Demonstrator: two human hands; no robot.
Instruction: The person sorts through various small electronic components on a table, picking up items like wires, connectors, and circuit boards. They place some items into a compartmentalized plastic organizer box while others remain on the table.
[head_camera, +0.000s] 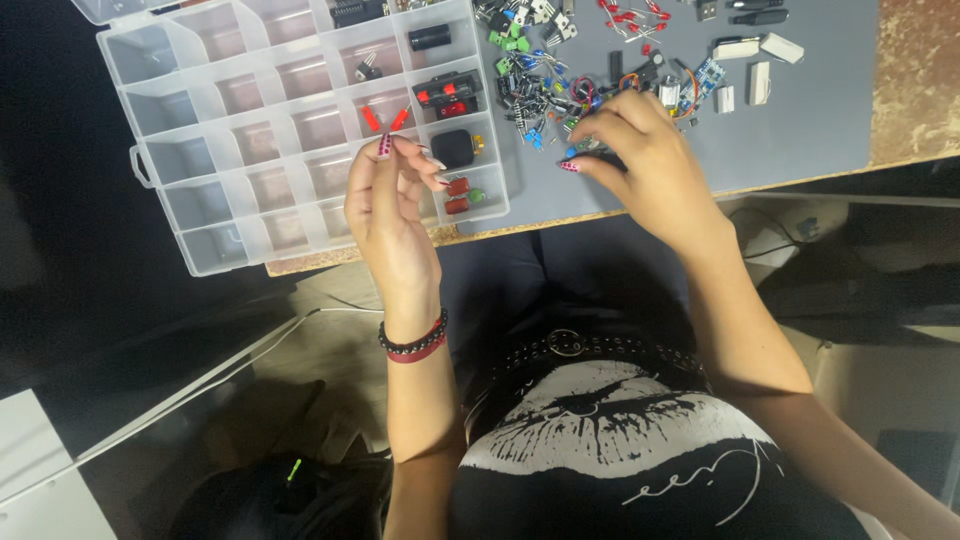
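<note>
Over the grey mat (800, 110), both hands work between a clear plastic organizer box (240, 140) and a heap of small electronic parts (560, 85).

The box lies to the left, the heap to the right, on a worn tabletop (915, 80); the room below is dark. The left hand (390, 215) hovers over the box's near compartments, fingertips pinched, what they hold too small to tell. The right hand (635, 155), nearer the heap, curls its fingers down onto the parts at its near edge.

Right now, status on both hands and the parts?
Left hand raised over clear organizer box, fingertips pinched. Right hand down in loose parts pile, picking. Contents of either grip too small to tell. Nothing in the way.
</note>
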